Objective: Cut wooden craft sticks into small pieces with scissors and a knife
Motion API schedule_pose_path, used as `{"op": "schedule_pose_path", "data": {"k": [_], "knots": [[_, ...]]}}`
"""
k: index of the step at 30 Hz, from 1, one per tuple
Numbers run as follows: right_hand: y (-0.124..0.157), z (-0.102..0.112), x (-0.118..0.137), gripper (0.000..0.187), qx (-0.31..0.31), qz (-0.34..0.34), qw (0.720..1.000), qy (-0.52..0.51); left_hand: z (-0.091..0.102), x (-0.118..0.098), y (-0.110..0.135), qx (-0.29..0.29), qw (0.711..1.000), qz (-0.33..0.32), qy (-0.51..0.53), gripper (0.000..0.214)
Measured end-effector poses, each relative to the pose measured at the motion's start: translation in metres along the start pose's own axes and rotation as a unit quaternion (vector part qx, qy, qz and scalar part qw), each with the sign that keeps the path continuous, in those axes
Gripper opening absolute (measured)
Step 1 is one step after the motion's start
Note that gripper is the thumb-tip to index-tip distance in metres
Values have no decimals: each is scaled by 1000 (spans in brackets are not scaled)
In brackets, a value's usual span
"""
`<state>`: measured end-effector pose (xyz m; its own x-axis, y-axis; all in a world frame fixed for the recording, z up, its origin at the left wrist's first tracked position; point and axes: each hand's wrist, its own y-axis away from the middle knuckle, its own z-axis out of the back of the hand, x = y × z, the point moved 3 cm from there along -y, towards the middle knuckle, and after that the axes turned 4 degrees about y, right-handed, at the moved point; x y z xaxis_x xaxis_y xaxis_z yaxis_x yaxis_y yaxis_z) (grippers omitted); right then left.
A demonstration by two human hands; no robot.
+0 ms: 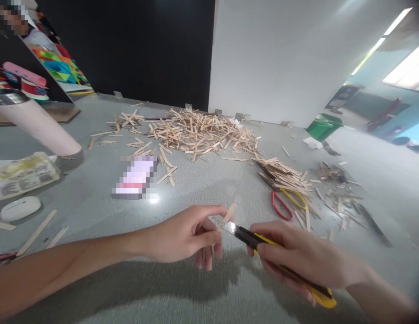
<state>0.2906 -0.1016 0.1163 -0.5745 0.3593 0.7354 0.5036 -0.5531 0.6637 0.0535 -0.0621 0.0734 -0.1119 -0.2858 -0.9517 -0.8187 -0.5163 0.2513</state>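
Note:
In the head view my left hand (pixel 191 236) pinches a short piece of wooden stick (pixel 229 215) between thumb and forefinger, just above the table. My right hand (pixel 297 252) is wrapped round a yellow and black utility knife (pixel 263 245). The knife points left, and its blade tip is at the lower end of the stick piece; whether it cuts in I cannot tell. Beyond my right hand lie scissors with red and yellow handles (pixel 289 202), their blades beside a bunch of thin wooden sticks (pixel 287 173).
A large heap of wooden sticks (pixel 202 130) lies before the black and white panels. A phone (pixel 137 177), a white mouse (pixel 20 209) and a pale pink bottle (pixel 43 126) are on the left. Stick scraps (pixel 344 202) and a green bin (pixel 322 127) are on the right.

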Motion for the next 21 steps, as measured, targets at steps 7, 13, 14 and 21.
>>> {"op": "schedule_pose_path", "data": {"k": [7, 13, 14, 21], "knots": [[-13, 5, -1, 27, 49, 56, 994, -81, 5, 2, -4, 14, 998, -20, 59, 41], [-15, 8, -3, 31, 1, 107, 990, -87, 4, 0, -6, -29, 996, -38, 80, 42], [-14, 8, -3, 31, -3, 107, 991, -79, 3, -1, -5, -34, 995, -41, 81, 41], [-13, 3, -2, 28, -28, 71, 997, -12, 1, -4, -3, -56, 996, -33, 64, 39]]}}
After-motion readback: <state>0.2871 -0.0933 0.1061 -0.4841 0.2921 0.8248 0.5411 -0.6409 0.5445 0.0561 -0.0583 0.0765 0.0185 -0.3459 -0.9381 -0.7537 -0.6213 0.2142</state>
